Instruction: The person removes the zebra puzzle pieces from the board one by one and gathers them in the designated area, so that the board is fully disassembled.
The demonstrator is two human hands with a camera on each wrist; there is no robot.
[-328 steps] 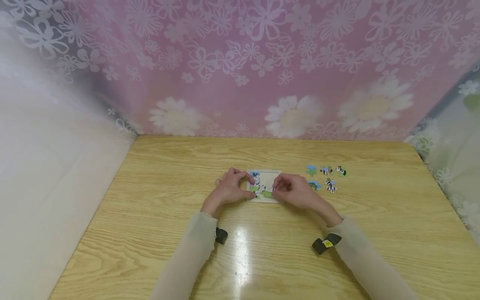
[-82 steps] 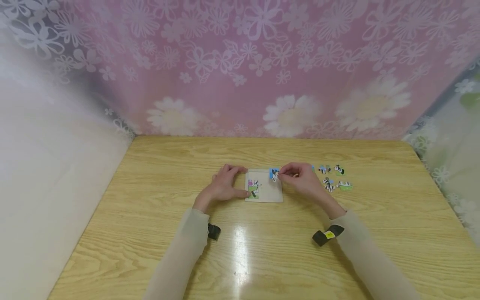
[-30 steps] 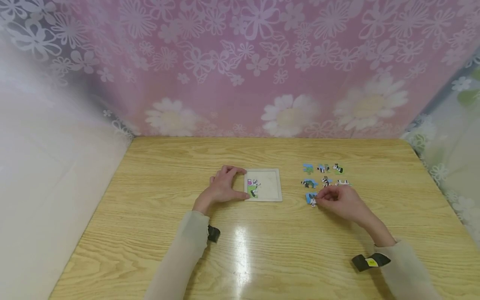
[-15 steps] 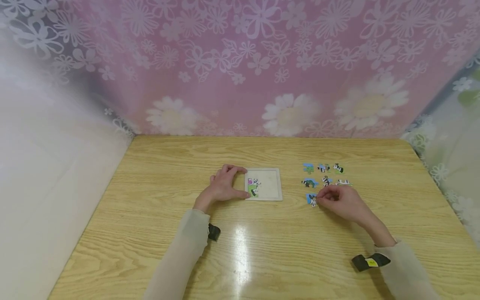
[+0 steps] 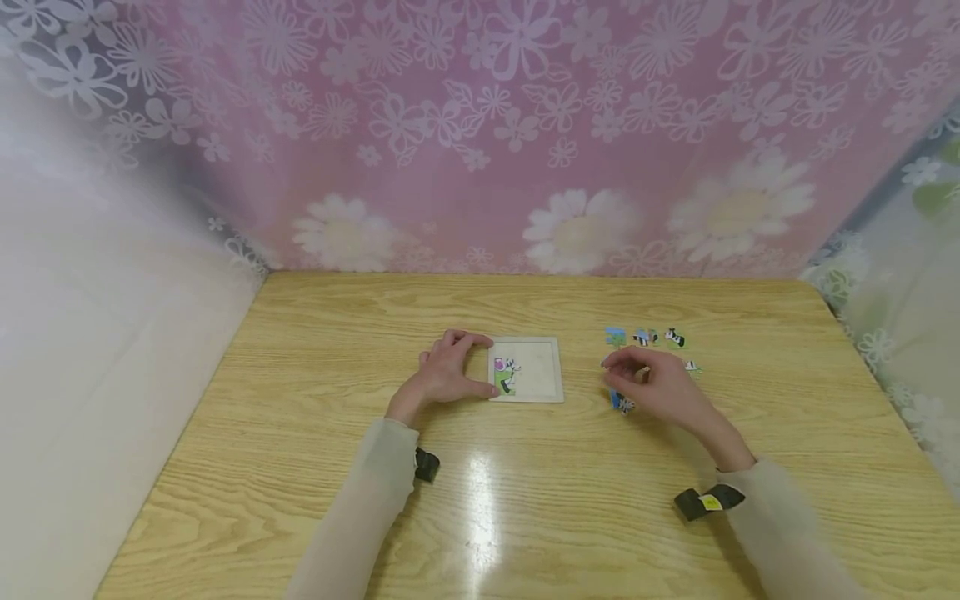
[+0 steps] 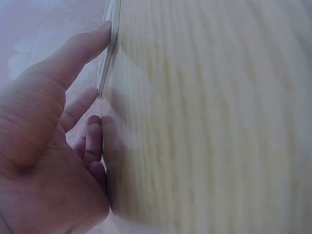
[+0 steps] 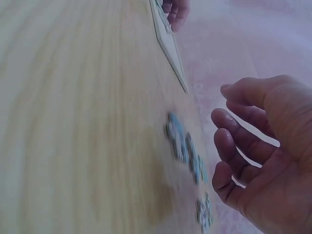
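Note:
My left hand holds the left side of a pale puzzle tray, thumb at the near corner and index finger at the far one. Inside the tray's lower left lies a printed patch of puzzle with green, pink and black-and-white parts. To the right, my right hand hovers over the loose puzzle pieces, thumb apart from its loosely bent fingers. Nothing shows between those fingers in the right wrist view. Just below its fingertips lies a blue puzzle piece with a striped animal. The hand hides most of the middle row.
Behind the right hand, a row holds a blue-green piece, a second piece and a black-and-white animal piece. Another piece peeks out beside the hand. A pink flowered curtain backs the wooden table.
The tray held more pieces earlier. My right hand carried the blue piece out, set it below the other pieces, released it and moved up and left. My left hand stays at the tray.

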